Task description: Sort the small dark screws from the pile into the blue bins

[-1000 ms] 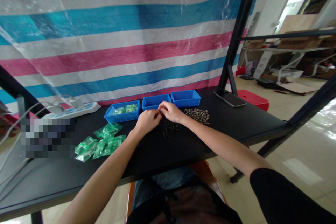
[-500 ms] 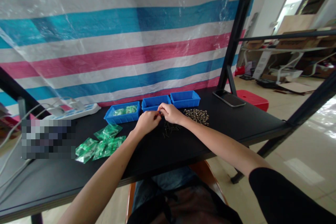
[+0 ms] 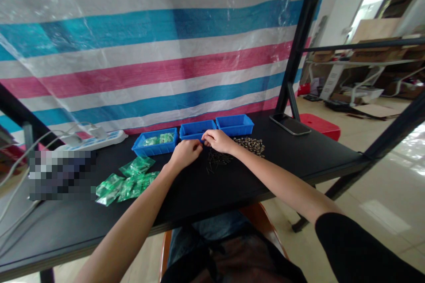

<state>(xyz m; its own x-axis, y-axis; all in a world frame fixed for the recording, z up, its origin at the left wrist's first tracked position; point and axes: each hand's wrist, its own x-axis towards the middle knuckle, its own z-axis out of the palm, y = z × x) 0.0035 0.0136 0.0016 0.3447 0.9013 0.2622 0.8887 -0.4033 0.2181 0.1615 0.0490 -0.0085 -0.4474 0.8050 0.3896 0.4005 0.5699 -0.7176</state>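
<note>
My left hand [image 3: 186, 152] is closed in a pinch in front of the middle blue bin [image 3: 197, 128]. Just right of it, my right hand [image 3: 217, 140] is also pinched, fingertips close to the left ones. Whatever the fingers hold is too small to make out. Below the right hand lies a heap of thin dark screw-like pieces [image 3: 217, 160]. Beside that wrist is a pile of small brassy metal pieces [image 3: 250, 146]. The middle bin has some dark items in it, partly hidden by my hands.
A left blue bin [image 3: 156, 142] holds small bags; green plastic packets [image 3: 133, 181] lie before it. A right blue bin [image 3: 234, 126] and a phone [image 3: 290, 124] sit on the black table [image 3: 299, 154]. A power strip [image 3: 96, 140] with cables is at left.
My fingertips have come slightly apart, the right hand shifting a little to the right. The bins and piles look the same.
</note>
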